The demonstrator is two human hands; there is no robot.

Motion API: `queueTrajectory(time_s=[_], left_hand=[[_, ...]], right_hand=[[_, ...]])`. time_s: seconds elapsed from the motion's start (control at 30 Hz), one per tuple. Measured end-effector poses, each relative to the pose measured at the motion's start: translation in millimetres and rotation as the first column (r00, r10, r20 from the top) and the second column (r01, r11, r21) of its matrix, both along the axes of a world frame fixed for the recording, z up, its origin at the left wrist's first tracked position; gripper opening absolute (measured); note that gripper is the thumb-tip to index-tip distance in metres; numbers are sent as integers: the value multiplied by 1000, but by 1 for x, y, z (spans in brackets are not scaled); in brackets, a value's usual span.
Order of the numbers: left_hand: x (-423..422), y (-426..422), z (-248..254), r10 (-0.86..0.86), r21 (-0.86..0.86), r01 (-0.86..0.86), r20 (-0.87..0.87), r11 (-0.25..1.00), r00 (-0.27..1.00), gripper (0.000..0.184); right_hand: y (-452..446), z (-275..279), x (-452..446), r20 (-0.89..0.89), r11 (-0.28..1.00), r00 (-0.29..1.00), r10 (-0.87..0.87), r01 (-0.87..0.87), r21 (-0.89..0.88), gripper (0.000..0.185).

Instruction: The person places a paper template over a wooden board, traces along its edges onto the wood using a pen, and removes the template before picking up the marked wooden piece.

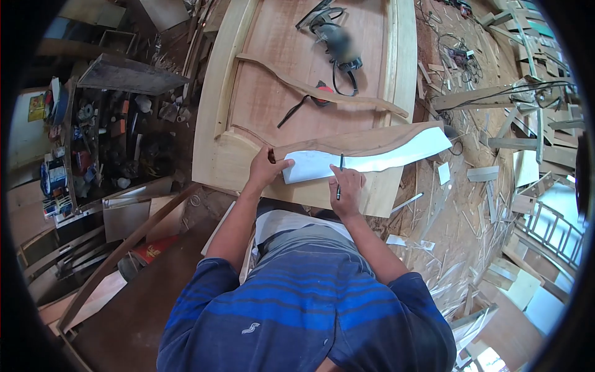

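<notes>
A white curved paper template (372, 162) lies along a brown wooden board (353, 141) that has a wavy edge. My left hand (266, 170) grips the left end of the board, with its thumb pressed on the paper and its other fingers partly hidden. In my right hand (349, 191) is a slim dark pencil (341, 162), held upright over the paper's lower edge; whether its tip touches is unclear. Beyond the board, a narrow curved wooden strip (291, 82) lies across a framed wooden panel (207, 142). A red tape measure (323, 94) sits against that strip.
A corded power tool (338, 43) rests on the panel's far part. Wood offcuts and shavings cover the floor (458, 211) to the right. A cluttered shelf (74, 155) stands at left, with a long wooden strip (124, 254) leaning nearby.
</notes>
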State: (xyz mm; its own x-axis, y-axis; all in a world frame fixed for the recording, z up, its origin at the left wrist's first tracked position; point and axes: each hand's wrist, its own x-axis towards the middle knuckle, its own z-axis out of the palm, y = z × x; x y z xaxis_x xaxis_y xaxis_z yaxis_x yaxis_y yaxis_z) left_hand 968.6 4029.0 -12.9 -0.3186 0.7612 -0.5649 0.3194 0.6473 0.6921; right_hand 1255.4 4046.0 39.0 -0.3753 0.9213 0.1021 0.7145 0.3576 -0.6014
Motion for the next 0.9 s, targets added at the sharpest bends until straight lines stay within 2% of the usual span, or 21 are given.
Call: queueTrajectory(time_s=[0.03,0.23,0.43,0.53,0.63,0.73,0.83,0.9], left_hand=[[1,2,1,9,15,-9,25,1000,1000,66],[2,4,11,0,-17,0,9,1000,1000,66],[4,6,22,19,-13,-18,40,1000,999,64],[4,5,18,56,-26,-54,91,998,994,60],[3,5,14,10,-10,-10,15,1000,1000,56],[5,3,14,40,49,-41,17,998,999,56],[4,1,6,38,80,-40,24,996,999,55],[4,2,8,16,48,-16,-3,999,1000,55]], right_hand=[[2,0,-2,-30,999,999,20,-18,43,31],[3,2,-39,-83,988,985,151,-151,5,30],[5,3,-50,-130,992,984,121,-124,-19,28],[6,1,-66,-163,971,958,235,-238,-5,28],[6,4,-71,-161,963,951,264,-270,-18,29],[5,7,-67,-138,986,979,153,-160,-40,29],[5,5,-77,-181,958,946,269,-283,-57,28],[5,6,-81,-200,953,938,282,-298,-56,28]])
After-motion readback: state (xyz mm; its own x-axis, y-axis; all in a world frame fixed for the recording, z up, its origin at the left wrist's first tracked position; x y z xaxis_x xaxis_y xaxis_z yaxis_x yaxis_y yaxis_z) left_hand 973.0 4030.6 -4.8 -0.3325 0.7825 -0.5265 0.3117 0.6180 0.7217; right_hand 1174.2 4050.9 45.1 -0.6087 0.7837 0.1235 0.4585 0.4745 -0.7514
